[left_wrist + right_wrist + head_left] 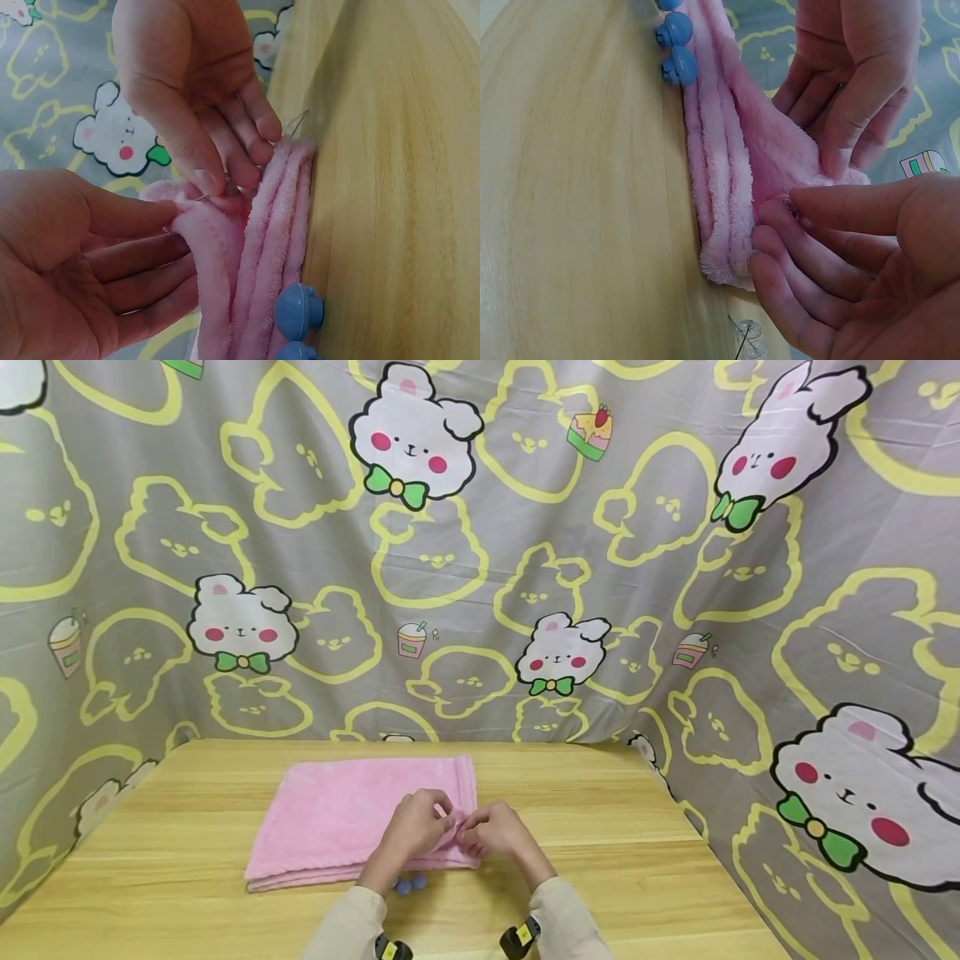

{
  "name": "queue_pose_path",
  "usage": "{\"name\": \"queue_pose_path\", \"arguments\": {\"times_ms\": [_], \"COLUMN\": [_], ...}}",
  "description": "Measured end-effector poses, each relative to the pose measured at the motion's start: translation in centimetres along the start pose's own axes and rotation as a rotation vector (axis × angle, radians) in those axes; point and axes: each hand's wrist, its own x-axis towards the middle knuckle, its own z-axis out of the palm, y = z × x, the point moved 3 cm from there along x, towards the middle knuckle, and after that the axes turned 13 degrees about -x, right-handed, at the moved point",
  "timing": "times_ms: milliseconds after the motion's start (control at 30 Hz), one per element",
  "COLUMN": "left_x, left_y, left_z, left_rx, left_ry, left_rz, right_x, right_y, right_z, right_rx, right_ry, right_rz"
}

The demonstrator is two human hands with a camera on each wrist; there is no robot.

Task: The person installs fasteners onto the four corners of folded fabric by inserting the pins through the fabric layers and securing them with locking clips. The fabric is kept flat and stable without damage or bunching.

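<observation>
Down to the wooden table (622,835), onto the pink blanket (337,810), already folded in layers! Pinches a lifted layer near the corner with the left hand (418,823); pinches with the right hand (495,832) too. Past blue knobs (679,66) by the near edge, clear-headed pins (748,330) off the corner, seemingly unused. In that right-hand pinch: a small pin (792,211), needle at the cloth. Looks partway; cannot tell if pierced.

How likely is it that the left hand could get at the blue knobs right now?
Probably yes, if it lets go first: the left hand is pinching the pink cloth, but the blue knobs sit beside its near edge, uncovered in the wrist views.
</observation>
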Motion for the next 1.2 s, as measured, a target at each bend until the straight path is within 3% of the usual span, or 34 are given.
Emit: {"name": "queue_pose_path", "arguments": {"times_ms": [333,700,1000,1200], "left_x": [-0.2,-0.2,-0.2,-0.2], "left_y": [0.0,0.2,0.4,0.1], "left_z": [0.2,0.1,0.0,0.0], "left_rx": [-0.065,-0.082,-0.082,-0.062], "left_ry": [-0.059,-0.04,-0.024,-0.012], "left_rz": [-0.033,-0.034,-0.009,-0.045], "right_x": [0.0,0.0,0.4,0.3], "right_y": [0.3,1.0,1.1,0.9], "right_z": [0.1,-0.7,-0.3,-0.2], "right_rx": [0.028,0.292,0.312,0.318], "right_ry": [-0.031,-0.238,-0.202,-0.187], "right_rz": [0.012,0.035,0.047,0.056]}}
